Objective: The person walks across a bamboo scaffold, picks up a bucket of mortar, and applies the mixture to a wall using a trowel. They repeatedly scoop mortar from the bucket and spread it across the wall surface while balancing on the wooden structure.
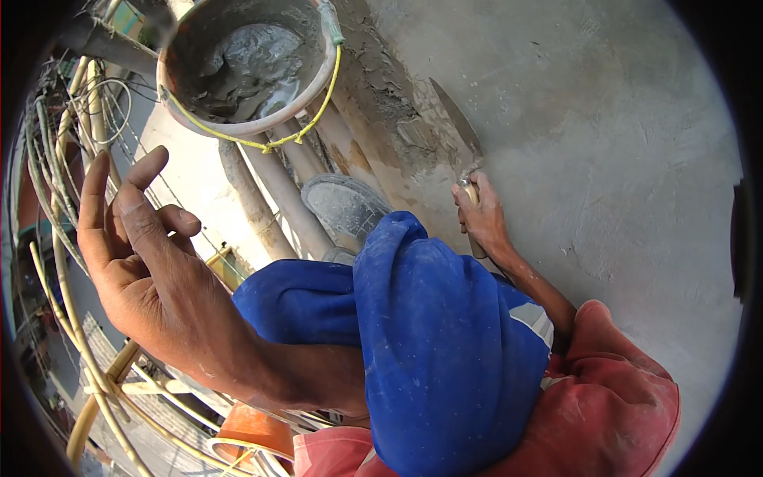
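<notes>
we have the trowel in our right hand, fingers wrapped round its handle, blade lying along the grey plastered surface, right beside the rough strip of wet mortar. left hand is up in the air, fingers spread and half curled, nothing in it, near the tangle of cables. bucket with mortar inside is past our shoe, yellow cord handle drooping over the near side. risks as we judge them: blade tilts or gets pushed too hard, edge gouges the smooth finish. grip slips if the handle is wet; can't tell from here. footing is the bigger worry: our shoe is by round poles with gaps between, so a roll or a slick patch could throw our balance, and the left hand isn't braced on anything. bucket base is hidden, so we can't confirm it's stable; a knock, or the cord snagging on our foot, could tip it. left fingers could also catch the cables if we swing that arm outward.
</notes>
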`<state>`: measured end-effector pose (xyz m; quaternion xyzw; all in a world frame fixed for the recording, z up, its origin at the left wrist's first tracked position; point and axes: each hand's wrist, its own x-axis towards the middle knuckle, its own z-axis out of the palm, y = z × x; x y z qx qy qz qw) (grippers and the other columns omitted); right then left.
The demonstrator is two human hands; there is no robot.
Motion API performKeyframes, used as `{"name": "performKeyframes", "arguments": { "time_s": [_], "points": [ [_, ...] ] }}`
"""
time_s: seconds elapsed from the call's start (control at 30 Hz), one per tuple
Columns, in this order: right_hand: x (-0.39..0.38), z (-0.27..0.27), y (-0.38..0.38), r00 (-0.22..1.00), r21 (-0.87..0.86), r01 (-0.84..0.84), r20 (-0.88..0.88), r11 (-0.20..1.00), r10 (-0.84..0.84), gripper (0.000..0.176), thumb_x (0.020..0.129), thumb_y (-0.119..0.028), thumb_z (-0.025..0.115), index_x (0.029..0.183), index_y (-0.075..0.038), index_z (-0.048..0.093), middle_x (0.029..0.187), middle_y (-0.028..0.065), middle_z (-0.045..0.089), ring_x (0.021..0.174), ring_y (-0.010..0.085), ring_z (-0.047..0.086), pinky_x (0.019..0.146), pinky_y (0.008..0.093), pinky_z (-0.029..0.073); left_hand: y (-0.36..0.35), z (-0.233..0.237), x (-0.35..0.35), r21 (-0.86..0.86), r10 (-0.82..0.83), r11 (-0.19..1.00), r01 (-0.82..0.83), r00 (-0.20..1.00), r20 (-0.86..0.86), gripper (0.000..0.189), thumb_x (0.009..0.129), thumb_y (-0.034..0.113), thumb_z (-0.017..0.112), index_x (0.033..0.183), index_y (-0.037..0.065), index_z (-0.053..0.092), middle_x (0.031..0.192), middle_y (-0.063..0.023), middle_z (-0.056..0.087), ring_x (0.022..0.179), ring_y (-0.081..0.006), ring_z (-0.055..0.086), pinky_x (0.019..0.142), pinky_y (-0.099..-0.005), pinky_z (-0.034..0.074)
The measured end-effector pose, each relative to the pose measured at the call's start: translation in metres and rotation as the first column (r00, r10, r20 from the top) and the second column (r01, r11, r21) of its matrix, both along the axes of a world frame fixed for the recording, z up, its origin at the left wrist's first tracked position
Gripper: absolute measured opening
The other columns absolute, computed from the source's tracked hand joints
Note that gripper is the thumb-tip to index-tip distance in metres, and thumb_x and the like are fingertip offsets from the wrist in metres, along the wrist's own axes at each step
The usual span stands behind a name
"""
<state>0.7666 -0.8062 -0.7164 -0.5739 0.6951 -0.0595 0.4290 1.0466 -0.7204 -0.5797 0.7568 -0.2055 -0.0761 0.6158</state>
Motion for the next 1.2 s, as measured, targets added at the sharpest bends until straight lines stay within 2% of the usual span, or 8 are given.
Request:
{"name": "performKeyframes", "arguments": {
  "time_s": [0.13, 0.2, 0.33, 0.4, 0.47, 0.63, 0.83, 1.2],
  "points": [
    [0.053, 0.051, -0.043, 0.945, -0.424, -0.316, -0.063, 0.849, 0.321, 0.031, 0.087, -0.028, 0.055, 0.102, -0.001, 0.051, 0.076, 0.0157, 0.057, 0.068, 0.0274, 0.057, 0.066, 0.0395, 0.045, -0.003, 0.001, -0.001, -0.022, -0.017, 1.000, 0.016, 0.999, -0.030, 0.035, 0.093, 0.016, 0.049, 0.123, -0.001, 0.043, 0.097, -0.0089, 0.064, 0.062, -0.0024, 0.045, 0.055, -0.0140, 0.035],
    [0.077, 0.055, -0.072, 0.811, -0.704, -0.524, -0.240, 0.479, 0.534, 0.030, 0.087, -0.028, 0.055, 0.106, -0.004, 0.053, 0.081, 0.0151, 0.059, 0.071, 0.0327, 0.058, 0.064, 0.0402, 0.046, -0.002, 0.000, 0.002, -0.026, 0.014, 1.000, -0.015, 0.999, -0.033, 0.035, 0.093, 0.016, 0.049, 0.123, -0.001, 0.043, 0.097, -0.0094, 0.064, 0.060, -0.0022, 0.045, 0.052, -0.0130, 0.034],
    [0.153, 0.063, -0.119, 0.535, -0.534, -0.825, -0.631, 0.187, 0.562, 0.024, 0.080, -0.023, 0.059, 0.103, -0.015, 0.061, 0.083, 0.0089, 0.058, 0.079, 0.0270, 0.060, 0.064, 0.0380, 0.047, 0.001, -0.002, 0.004, -0.046, 0.055, 0.997, -0.056, 0.998, -0.030, 0.036, 0.093, 0.016, 0.050, 0.123, -0.001, 0.043, 0.096, -0.0098, 0.064, 0.059, -0.0022, 0.045, 0.050, -0.0125, 0.033],
    [0.198, 0.046, -0.138, 0.351, -0.449, -0.891, -0.774, -0.065, 0.527, 0.021, 0.076, -0.019, 0.058, 0.095, -0.014, 0.064, 0.081, 0.0070, 0.059, 0.079, 0.0246, 0.061, 0.064, 0.0371, 0.047, 0.001, -0.003, 0.005, -0.057, 0.063, 0.996, -0.065, 0.997, -0.042, 0.036, 0.092, 0.015, 0.050, 0.123, -0.002, 0.043, 0.095, -0.0097, 0.065, 0.058, -0.0021, 0.045, 0.050, -0.0126, 0.034],
    [0.242, 0.025, -0.141, 0.204, -0.333, -0.930, -0.821, -0.157, 0.534, 0.014, 0.075, -0.016, 0.056, 0.084, -0.011, 0.066, 0.079, 0.0071, 0.060, 0.078, 0.0229, 0.062, 0.063, 0.0371, 0.047, -0.002, 0.000, 0.004, -0.044, 0.072, 0.996, -0.075, 0.996, -0.057, 0.037, 0.092, 0.014, 0.051, 0.124, -0.001, 0.042, 0.093, -0.0093, 0.065, 0.058, -0.0020, 0.046, 0.049, -0.0129, 0.034],
    [0.286, -0.006, -0.134, 0.102, -0.277, -0.900, -0.885, -0.337, 0.454, 0.013, 0.076, -0.016, 0.054, 0.075, -0.012, 0.067, 0.080, 0.0091, 0.064, 0.080, 0.0230, 0.063, 0.063, 0.0355, 0.048, -0.002, -0.002, 0.009, -0.057, 0.080, 0.995, -0.084, 0.995, -0.060, 0.037, 0.092, 0.014, 0.050, 0.124, -0.001, 0.042, 0.094, -0.0092, 0.065, 0.058, -0.0018, 0.045, 0.049, -0.0130, 0.034],
    [0.280, -0.028, -0.127, 0.242, -0.497, -0.822, -0.746, -0.278, 0.620, 0.015, 0.077, -0.016, 0.054, 0.078, -0.009, 0.067, 0.081, 0.0128, 0.063, 0.080, 0.0256, 0.063, 0.066, 0.0380, 0.049, -0.001, -0.002, 0.009, -0.053, 0.097, 0.993, -0.101, 0.993, -0.072, 0.038, 0.092, 0.013, 0.050, 0.125, -0.002, 0.041, 0.095, -0.0099, 0.065, 0.059, -0.0018, 0.044, 0.050, -0.0135, 0.035],
    [0.245, 0.001, -0.145, 0.353, -0.422, -0.901, -0.582, 0.099, 0.733, 0.036, 0.074, -0.022, 0.055, 0.110, -0.020, 0.063, 0.099, 0.0125, 0.065, 0.094, 0.0243, 0.061, 0.074, 0.0384, 0.047, 0.006, -0.009, 0.014, -0.049, 0.037, 0.998, -0.038, 0.999, -0.023, 0.038, 0.091, 0.014, 0.049, 0.124, -0.003, 0.039, 0.099, -0.0119, 0.065, 0.061, -0.0009, 0.047, 0.050, -0.0119, 0.034]
  ]
}}
